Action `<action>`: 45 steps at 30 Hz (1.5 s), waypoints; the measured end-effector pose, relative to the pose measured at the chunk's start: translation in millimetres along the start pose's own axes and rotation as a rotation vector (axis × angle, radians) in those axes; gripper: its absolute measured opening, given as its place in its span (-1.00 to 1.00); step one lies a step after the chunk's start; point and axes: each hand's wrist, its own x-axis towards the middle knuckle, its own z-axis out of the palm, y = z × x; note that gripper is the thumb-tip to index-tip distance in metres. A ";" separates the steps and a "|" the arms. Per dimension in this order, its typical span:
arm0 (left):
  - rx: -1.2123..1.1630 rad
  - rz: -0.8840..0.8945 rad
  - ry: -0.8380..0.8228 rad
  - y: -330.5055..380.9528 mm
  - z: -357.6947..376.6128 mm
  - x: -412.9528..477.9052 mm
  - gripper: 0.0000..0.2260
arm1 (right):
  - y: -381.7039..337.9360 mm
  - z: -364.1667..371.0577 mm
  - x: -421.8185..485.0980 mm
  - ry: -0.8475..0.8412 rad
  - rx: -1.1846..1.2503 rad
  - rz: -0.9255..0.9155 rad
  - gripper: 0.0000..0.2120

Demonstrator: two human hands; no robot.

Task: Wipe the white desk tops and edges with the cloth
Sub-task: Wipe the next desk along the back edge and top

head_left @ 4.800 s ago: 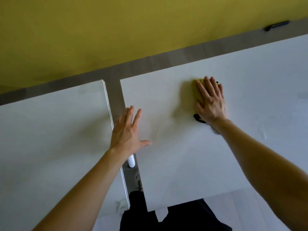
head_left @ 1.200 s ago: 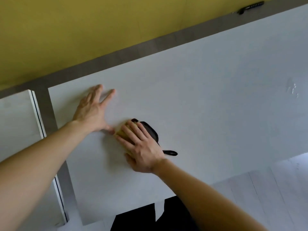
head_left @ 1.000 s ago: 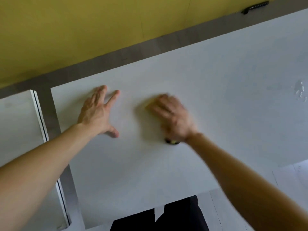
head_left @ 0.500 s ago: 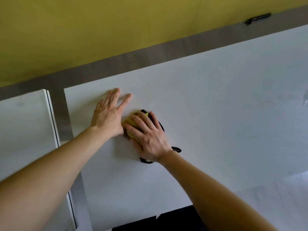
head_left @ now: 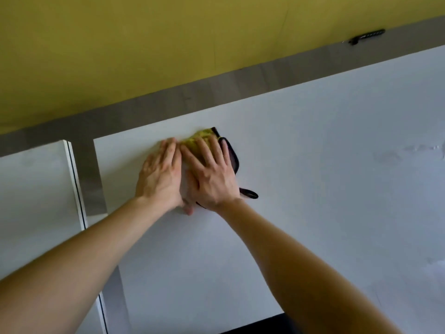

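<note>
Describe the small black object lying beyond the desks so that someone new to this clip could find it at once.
Start at the yellow wall and drop to the grey floor strip between it and the larger white desk top. At the strip's far right end lies a slim black ridged bar, the only dark thing there.

Desk [head_left: 313, 189] bare rightward (cloth [head_left: 204, 138] aside).

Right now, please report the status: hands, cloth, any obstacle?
Right hand flat on yellow cloth, near far edge of right desk. Left hand flat beside it. No obstacle on this desk.
</note>
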 end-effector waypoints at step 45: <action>0.133 -0.105 -0.107 40.4 -13.4 -7.1 0.56 | 254.2 -113.3 33.1 0.167 -0.057 0.109 -0.34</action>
